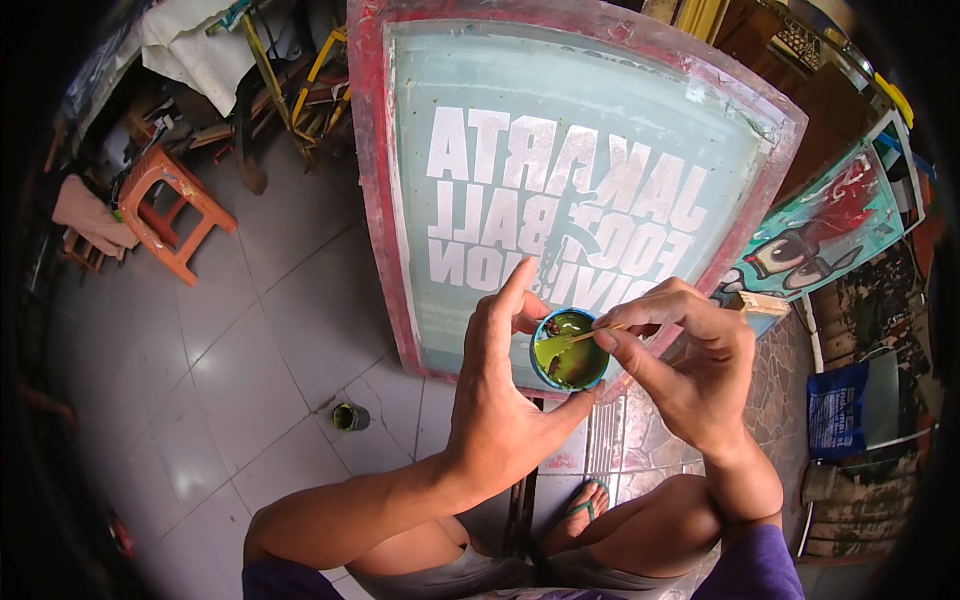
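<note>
My left hand (497,385) is closed around a small blue-rimmed cup (537,372), thumb at its near side and fingers at its far left. Inside lies glossy green liquid (585,368), with darker patches along the wall. Between the thumb and fingers of my right hand (690,360) is a thin wooden stick (598,332), its lower end dipped in the green. Just beyond both hands leans a framed printing screen (480,75) with a red-stained frame, a pale blue-green mesh and light mirrored lettering. The cup covers part of its lower edge.
A small dark pot with green inside (344,416) stands on the grey tiled floor (220,390) to the left. An orange plastic stool (175,205) is farther left. At right are a painted cartoon panel (820,235) and a blue packet (838,410).
</note>
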Action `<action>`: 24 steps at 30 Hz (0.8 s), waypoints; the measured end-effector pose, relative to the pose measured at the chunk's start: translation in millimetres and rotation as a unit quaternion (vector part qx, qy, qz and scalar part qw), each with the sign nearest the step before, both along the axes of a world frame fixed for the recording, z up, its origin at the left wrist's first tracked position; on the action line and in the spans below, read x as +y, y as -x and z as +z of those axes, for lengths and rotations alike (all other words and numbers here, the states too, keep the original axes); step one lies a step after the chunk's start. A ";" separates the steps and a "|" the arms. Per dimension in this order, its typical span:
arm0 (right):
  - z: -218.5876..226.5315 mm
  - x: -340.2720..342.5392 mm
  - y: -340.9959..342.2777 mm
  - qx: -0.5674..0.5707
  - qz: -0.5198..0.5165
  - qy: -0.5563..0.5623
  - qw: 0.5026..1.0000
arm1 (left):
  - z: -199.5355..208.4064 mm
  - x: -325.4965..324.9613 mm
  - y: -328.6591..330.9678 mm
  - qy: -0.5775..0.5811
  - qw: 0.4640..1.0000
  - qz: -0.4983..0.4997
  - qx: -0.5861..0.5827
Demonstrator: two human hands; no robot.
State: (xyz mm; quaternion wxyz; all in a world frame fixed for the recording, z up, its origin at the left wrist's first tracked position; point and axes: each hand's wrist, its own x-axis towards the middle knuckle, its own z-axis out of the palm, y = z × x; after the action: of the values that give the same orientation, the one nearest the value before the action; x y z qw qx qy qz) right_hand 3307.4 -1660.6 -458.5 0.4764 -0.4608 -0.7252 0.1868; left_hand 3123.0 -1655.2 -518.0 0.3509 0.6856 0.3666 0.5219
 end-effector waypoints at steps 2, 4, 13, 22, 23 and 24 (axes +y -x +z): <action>0.9 0.4 1.3 -0.017 0.001 -0.002 1.000 | -0.4 0.5 1.5 0.004 1.000 -0.005 -0.005; 2.1 -0.2 3.1 -0.024 0.006 -0.008 1.000 | -1.9 0.2 1.7 -0.016 1.000 -0.007 -0.008; 18.8 8.8 1.4 0.068 0.047 0.015 0.996 | -5.6 -0.3 6.8 -0.005 1.000 0.017 -0.006; 97.0 165.0 30.1 -0.095 0.160 -0.096 0.978 | -6.5 -3.6 2.0 0.003 1.000 -0.025 0.010; 100.3 183.9 35.6 -0.146 0.172 -0.104 0.969 | -7.0 -2.1 0.5 0.000 1.000 -0.027 0.007; 104.8 199.3 41.0 -0.184 0.180 -0.117 0.959 | -7.0 -1.4 -1.3 -0.004 1.000 -0.030 0.003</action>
State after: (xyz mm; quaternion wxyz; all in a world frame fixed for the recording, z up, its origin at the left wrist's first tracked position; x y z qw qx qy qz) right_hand 3266.4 -1461.3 -353.7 0.3435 -0.2901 -0.8881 0.0957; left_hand 3124.3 -1656.6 -525.0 0.3626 0.6991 0.3446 0.5109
